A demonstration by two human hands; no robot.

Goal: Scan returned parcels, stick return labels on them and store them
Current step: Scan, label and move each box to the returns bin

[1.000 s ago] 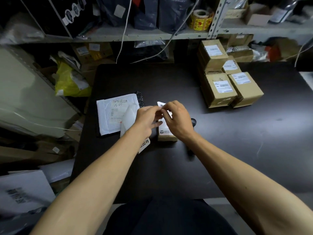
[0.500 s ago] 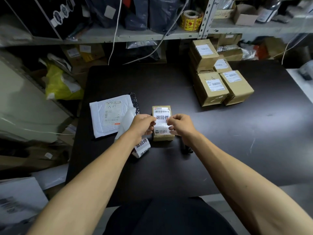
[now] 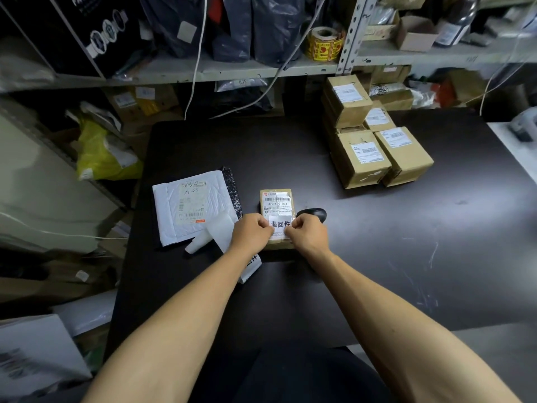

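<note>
Left hand: your left hand is curled, fingertips pinching the left edge of the return label.
Right hand: your right hand is curled likewise, pinching the label's right edge.
Label: thin, limp and likely tacky; it sits on the near half of the parcel's top, below the barcode. Judged not yet smoothed flat.
Parcel: the small brown parcel lies flat on the black table, near its middle. Probably light and stiff (a taped carton); take it by the long sides.
Scanner: a dark scanner lies just beside the parcel, at its right.
Surroundings: white mailer to the left; stacked boxes well apart, far right.
</note>
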